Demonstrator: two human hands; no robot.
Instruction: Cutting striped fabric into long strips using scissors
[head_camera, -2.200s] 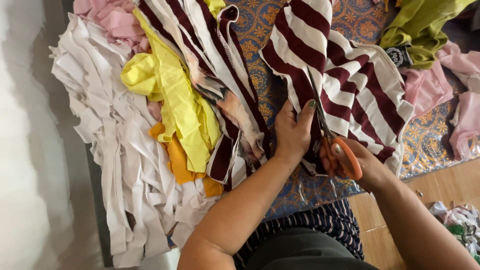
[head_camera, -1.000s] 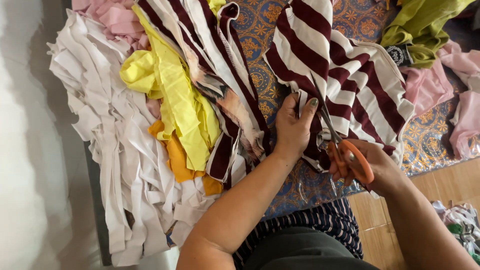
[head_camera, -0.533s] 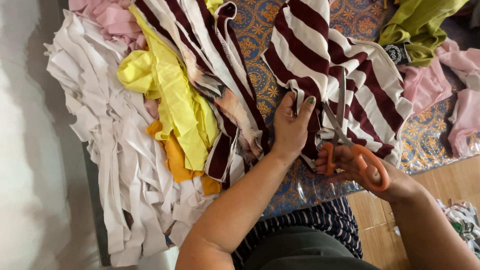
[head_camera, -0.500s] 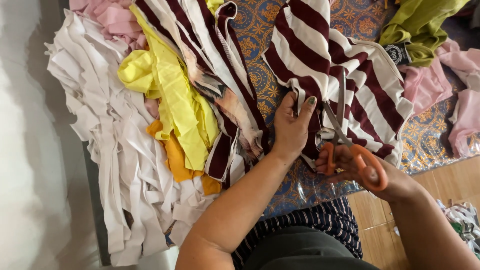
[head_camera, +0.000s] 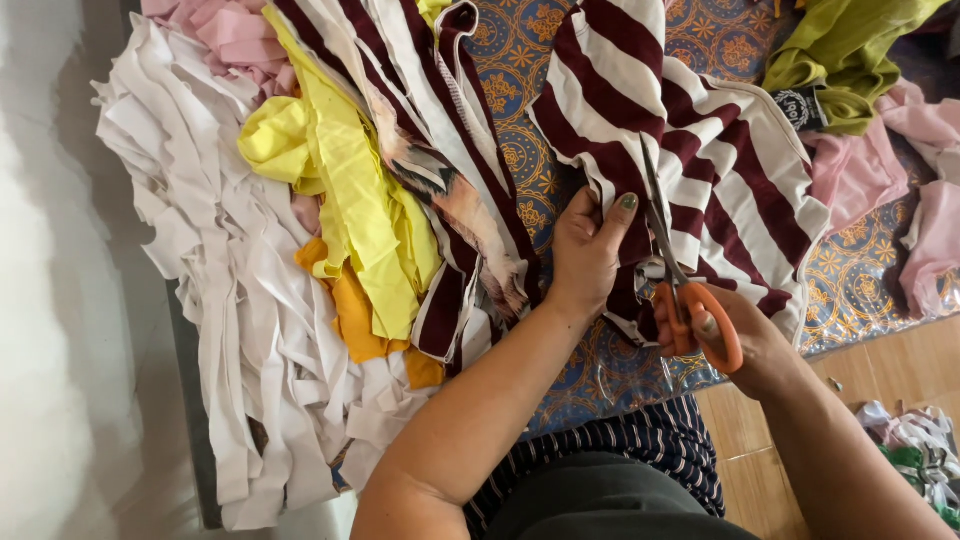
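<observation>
Striped cloth (head_camera: 690, 150) lies spread on the mat straight ahead of the person, its near edge under both hands. Left hand (head_camera: 588, 255) presses flat-fingered on that near edge, thumb and fingers pinching a fold of it. Right hand (head_camera: 735, 335) just to the right of it, closed through the orange handles of a pair of scissors (head_camera: 672, 255). Blades point away from the person and run up into the cloth, right beside the left thumb; whether they are parted or shut cannot be told, they read as one thin line. Hands are close together, the scissors between them.

Surface: a patterned mat (head_camera: 520, 60), blue with orange medallions, laid over a wooden floor (head_camera: 900, 370) that shows at lower right. To the left, a heap of white strips (head_camera: 230, 300), with yellow strips (head_camera: 340, 190) and more striped strips (head_camera: 420, 110) on top. Pink cloth (head_camera: 225, 30) at top left, more pink at far right (head_camera: 930, 210), a green garment (head_camera: 850, 50) at top right.

The cloth: broad maroon and white bands, soft knit, rumpled, edges cut uneven.
</observation>
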